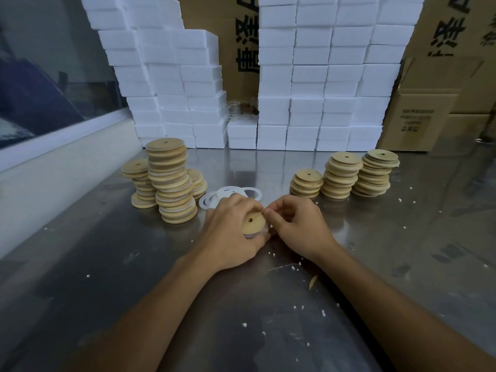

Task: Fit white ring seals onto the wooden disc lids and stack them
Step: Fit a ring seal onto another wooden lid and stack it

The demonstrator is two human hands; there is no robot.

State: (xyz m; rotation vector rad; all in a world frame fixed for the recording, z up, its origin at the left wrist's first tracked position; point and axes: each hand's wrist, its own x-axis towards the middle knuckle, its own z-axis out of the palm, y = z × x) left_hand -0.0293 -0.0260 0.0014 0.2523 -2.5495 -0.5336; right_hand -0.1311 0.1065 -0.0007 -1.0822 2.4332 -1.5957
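Black characters on the cardboard boxes (440, 28) along the table's (402, 237) far edge are cut off. At the table's middle the left hand (230, 232) grips a wooden disc lid (252, 223), fingers curled round it; the right hand (298, 224) pinches the white ring seal (264, 232) at its rim, mostly hidden. Loose seals (228, 194) lie just beyond, between lid stacks (171, 181)

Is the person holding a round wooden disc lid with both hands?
Yes, the left hand grips the round wooden disc lid while the right hand pinches its edge.
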